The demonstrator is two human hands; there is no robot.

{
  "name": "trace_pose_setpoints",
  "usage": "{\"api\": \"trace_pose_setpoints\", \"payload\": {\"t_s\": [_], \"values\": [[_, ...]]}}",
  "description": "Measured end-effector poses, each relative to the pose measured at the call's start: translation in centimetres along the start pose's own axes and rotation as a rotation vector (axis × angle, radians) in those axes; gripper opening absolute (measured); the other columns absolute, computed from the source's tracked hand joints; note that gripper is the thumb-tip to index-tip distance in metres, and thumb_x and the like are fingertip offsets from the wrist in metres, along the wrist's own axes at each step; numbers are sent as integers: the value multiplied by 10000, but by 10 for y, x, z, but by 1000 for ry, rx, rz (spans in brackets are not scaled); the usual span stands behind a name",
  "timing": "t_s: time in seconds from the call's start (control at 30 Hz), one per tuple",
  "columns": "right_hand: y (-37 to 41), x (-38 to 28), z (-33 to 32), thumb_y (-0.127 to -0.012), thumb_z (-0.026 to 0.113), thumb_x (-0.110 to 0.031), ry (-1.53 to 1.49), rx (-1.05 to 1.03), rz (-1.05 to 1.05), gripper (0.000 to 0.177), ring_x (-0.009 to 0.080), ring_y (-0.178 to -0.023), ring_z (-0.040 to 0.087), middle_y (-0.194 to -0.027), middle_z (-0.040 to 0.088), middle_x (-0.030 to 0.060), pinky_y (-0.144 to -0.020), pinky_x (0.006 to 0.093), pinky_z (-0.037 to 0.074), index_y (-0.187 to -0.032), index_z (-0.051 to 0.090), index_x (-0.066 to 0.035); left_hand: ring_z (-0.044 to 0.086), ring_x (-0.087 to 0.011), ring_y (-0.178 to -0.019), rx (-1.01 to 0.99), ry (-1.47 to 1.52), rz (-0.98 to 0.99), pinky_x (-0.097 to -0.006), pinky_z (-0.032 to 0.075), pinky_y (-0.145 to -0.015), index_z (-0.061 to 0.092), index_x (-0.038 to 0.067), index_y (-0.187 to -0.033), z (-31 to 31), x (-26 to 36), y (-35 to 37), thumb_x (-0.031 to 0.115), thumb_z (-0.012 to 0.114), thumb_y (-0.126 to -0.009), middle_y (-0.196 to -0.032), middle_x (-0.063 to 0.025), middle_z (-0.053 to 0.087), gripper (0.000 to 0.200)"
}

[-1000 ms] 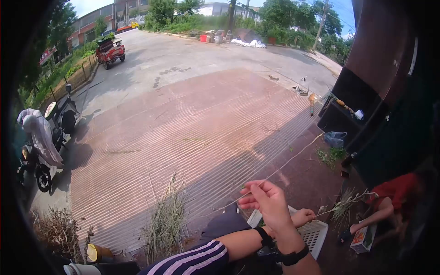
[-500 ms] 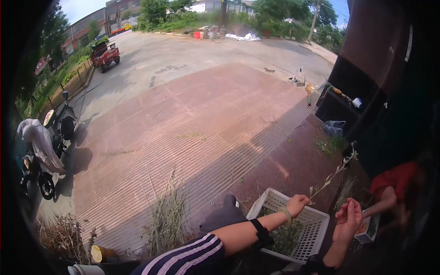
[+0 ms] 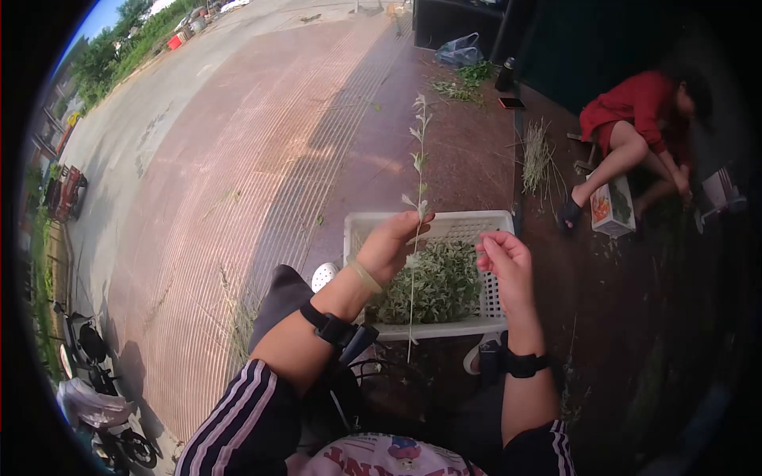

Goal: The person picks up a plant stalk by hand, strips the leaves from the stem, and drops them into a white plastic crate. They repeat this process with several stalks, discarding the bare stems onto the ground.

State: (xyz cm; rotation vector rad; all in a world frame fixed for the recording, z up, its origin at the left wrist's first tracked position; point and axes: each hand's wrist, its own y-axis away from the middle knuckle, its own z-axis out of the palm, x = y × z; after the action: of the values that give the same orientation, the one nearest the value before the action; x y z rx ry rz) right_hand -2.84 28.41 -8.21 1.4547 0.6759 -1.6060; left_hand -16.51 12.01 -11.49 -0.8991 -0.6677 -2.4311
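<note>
My left hand (image 3: 393, 244) holds a long leafy stem (image 3: 419, 163) upright over the left part of a white plastic basket (image 3: 429, 332). The stem's leafy top rises above the hand and its thin lower end hangs past the basket's near rim. A heap of green leaves (image 3: 432, 285) lies inside the basket. To the right, over the basket's right rim, my right hand (image 3: 506, 262) is raised with its fingers curled and pinched together; whatever may be between the fingertips is too small to tell.
At the right a person in red (image 3: 631, 111) sits low beside a white box (image 3: 613, 208). Bare stems (image 3: 538, 159) lie on the ground. Further off are a bottle (image 3: 506, 74), a phone (image 3: 512, 103), greens (image 3: 468, 82) and a plastic bag (image 3: 459, 50). Scooters (image 3: 99, 397) stand at the lower left.
The view has turned right and down, so the basket and the seated person show more fully. The stem now stands upright in my left hand, where it slanted up to the right before.
</note>
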Motion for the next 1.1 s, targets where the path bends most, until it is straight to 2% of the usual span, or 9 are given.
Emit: {"api": "trace_pose_setpoints", "payload": {"t_s": [0.13, 0.3, 0.47, 0.53, 0.6, 0.73, 0.93, 1.03, 1.1], "values": [[12, 0, 4, -845, 548, -140, 160, -113, 137, 206, 71, -635, 539, -829, 597, 34, -562, 188, 416, -1001, 563, -8, 449, -192, -1096, 13, -7, -21, -373, 348, -923, 558, 85, -1032, 7, -4, -5, 279, 521, -866, -1212, -54, 507, 258], [16, -1, 14, -881, 480, -128, 41, -221, 151, 385, 105, -667, 563, -1209, 433, 153, -602, 214, 456, -1243, 392, -31, 455, -194, -1087, -102, 26, -15, -361, 342, -940, 579, 66, -1002, 11, -17, -8, 263, 520, -868, -1213, -67, 499, 245], [17, 1, 20, -856, 506, -96, -19, -234, 130, 366, 96, -663, 559, -1104, 504, 105, -581, 219, 457, -1202, 425, -7, 472, -181, -1061, -120, -32, -46, -357, 340, -951, 583, 51, -996, 26, -20, -2, 219, 522, -871, -1136, -55, 530, 218], [17, 4, 20, -844, 541, -112, 42, -225, 134, 346, 88, -617, 551, -1031, 540, 91, -528, 199, 450, -1156, 451, 9, 501, -130, -971, -155, 15, -66, -302, 379, -862, 579, 58, -992, 23, -31, -8, 231, 518, -876, -1083, -23, 545, 217], [16, 8, 21, -838, 549, -110, 93, -180, 117, 250, 78, -602, 546, -834, 601, 54, -532, 198, 451, -1049, 511, 18, 513, -84, -913, -254, 41, -33, -261, 385, -794, 559, 62, -1050, 24, -35, -10, 222, 503, -884, -1002, 20, 574, 238], [16, 17, 15, -824, 558, -88, 222, -166, 17, 108, 69, -582, 533, -696, 588, 26, -544, 204, 433, -802, 587, 13, 517, -99, -940, -187, 76, -63, -282, 408, -812, 552, 87, -1034, 27, -35, -13, 193, 475, -899, -1020, 9, 569, 188], [23, 10, 8, -777, 584, -54, 566, -304, 82, 79, 77, -546, 532, -609, 566, 28, -544, 206, 410, -784, 601, 23, 541, -88, -756, -173, 144, 93, -234, 431, -712, 519, 104, -939, 15, -11, -16, 220, 447, -913, -824, 13, 586, 138], [22, 9, 6, -758, 593, -45, 680, -188, 159, 124, 98, -629, 556, -712, 594, 62, -575, 219, 429, -858, 601, 28, 524, -65, -658, -45, 130, 138, -195, 433, -637, 532, 101, -889, 14, -5, -19, 220, 494, -895, -769, 20, 584, 126], [22, 10, 11, -750, 595, -41, 633, -45, -63, 173, 115, -705, 559, -812, 597, 79, -602, 231, 436, -909, 592, 26, 521, -58, -655, -9, 70, 125, -192, 430, -635, 540, 106, -886, 13, -6, -19, 222, 517, -884, -778, 24, 586, 119]]}}
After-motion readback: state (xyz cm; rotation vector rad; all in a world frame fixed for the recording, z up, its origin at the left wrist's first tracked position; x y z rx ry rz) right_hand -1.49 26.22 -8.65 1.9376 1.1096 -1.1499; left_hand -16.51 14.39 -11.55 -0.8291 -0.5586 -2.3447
